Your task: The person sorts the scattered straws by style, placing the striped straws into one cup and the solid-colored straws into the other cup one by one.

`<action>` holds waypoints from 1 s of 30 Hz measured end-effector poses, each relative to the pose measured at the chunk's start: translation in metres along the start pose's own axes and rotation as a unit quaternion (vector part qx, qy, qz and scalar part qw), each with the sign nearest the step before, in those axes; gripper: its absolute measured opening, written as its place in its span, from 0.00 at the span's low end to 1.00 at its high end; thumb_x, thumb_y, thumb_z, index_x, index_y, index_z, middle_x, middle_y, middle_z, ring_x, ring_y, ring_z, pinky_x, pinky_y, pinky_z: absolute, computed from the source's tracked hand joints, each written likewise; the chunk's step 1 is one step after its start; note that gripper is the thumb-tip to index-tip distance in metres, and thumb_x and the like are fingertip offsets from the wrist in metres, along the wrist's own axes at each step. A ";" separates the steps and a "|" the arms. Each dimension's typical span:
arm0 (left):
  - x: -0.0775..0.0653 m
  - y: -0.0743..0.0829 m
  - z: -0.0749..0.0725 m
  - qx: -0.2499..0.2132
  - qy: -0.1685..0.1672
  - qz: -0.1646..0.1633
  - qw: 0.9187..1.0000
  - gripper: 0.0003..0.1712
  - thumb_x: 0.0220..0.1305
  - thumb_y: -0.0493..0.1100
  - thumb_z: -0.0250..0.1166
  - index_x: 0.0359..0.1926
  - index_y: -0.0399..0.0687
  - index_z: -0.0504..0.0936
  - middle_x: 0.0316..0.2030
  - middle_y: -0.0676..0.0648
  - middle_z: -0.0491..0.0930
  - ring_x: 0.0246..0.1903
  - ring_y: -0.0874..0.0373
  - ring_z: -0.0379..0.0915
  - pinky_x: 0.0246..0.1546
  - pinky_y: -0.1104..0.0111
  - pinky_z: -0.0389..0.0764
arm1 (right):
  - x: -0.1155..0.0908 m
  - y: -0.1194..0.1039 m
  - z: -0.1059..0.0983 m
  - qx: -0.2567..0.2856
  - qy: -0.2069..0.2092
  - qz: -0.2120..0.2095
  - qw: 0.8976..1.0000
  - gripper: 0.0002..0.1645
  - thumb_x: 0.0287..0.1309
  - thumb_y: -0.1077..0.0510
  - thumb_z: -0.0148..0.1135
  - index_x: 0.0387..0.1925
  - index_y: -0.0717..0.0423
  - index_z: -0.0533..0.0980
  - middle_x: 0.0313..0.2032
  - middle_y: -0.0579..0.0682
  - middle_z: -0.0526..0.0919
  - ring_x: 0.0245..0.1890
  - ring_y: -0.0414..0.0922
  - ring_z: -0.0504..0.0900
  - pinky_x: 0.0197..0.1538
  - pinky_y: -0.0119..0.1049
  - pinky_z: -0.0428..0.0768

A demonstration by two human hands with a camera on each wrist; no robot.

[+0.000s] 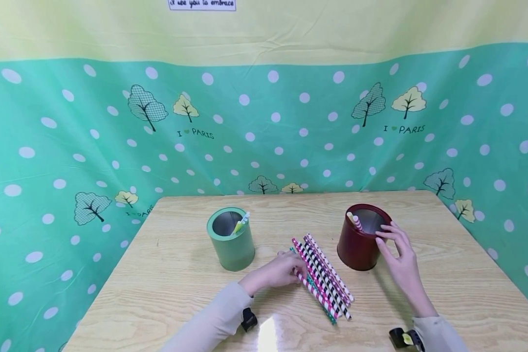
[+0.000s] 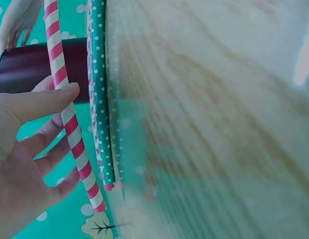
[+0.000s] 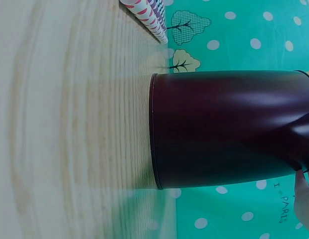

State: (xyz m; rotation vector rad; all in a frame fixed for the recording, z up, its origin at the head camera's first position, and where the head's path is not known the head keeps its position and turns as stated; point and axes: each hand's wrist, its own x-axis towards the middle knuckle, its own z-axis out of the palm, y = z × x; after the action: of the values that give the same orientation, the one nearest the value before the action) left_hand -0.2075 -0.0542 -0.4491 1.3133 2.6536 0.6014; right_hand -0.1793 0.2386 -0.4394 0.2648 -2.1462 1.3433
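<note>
My left hand (image 1: 286,269) pinches a pink-and-white striped paper straw (image 2: 75,132) between thumb and fingers, at the left side of a bundle. Beneath and beside it, several patterned paper straws (image 1: 327,274) lie slanted on the table; a teal dotted straw (image 2: 99,94) shows closest in the left wrist view. At the right, my right hand (image 1: 400,252) touches the rim of a dark red can (image 1: 358,249), fingers fairly straight. A pale yellow straw and a pink striped straw (image 1: 357,223) lean inside that can. In the right wrist view only a fingertip appears beside the can.
A green can (image 1: 235,249) stands to the left, with a couple of straws (image 1: 241,224) leaning inside. Everything rests on a wooden table (image 1: 171,274). A dotted green curtain (image 1: 264,132) hangs behind and beside it. Both wrists wear small black cameras (image 1: 248,319).
</note>
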 end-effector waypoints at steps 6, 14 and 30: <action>0.002 -0.001 -0.003 -0.018 0.020 -0.004 1.000 0.08 0.47 0.38 0.66 0.30 0.56 0.78 0.32 0.61 0.74 0.36 0.69 0.64 0.44 0.71 0.59 | 0.001 -0.007 0.000 -0.019 -0.004 0.016 1.000 0.12 0.55 0.65 0.55 0.42 0.65 0.74 0.51 0.56 0.69 0.63 0.35 0.53 0.58 0.18 0.54; 0.005 0.003 -0.012 -0.043 0.049 0.000 0.998 0.09 0.48 0.38 0.65 0.32 0.54 0.78 0.33 0.60 0.75 0.38 0.68 0.66 0.48 0.68 0.62 | 0.000 -0.005 0.000 -0.011 -0.001 0.015 1.000 0.12 0.56 0.64 0.55 0.42 0.66 0.74 0.52 0.59 0.68 0.63 0.36 0.53 0.59 0.20 0.54; 0.012 0.009 -0.027 -0.157 0.094 -0.001 0.983 0.09 0.50 0.34 0.64 0.34 0.46 0.77 0.34 0.54 0.74 0.37 0.67 0.68 0.43 0.71 0.72 | 0.000 -0.007 -0.001 -0.019 0.000 0.020 1.000 0.12 0.55 0.65 0.55 0.42 0.65 0.74 0.51 0.53 0.69 0.63 0.38 0.54 0.58 0.19 0.55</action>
State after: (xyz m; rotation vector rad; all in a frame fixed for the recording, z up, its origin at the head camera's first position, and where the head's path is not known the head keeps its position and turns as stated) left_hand -0.2156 -0.0474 -0.4199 1.2154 2.5557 1.1416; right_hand -0.1764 0.2361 -0.4340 0.2080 -2.1845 1.3227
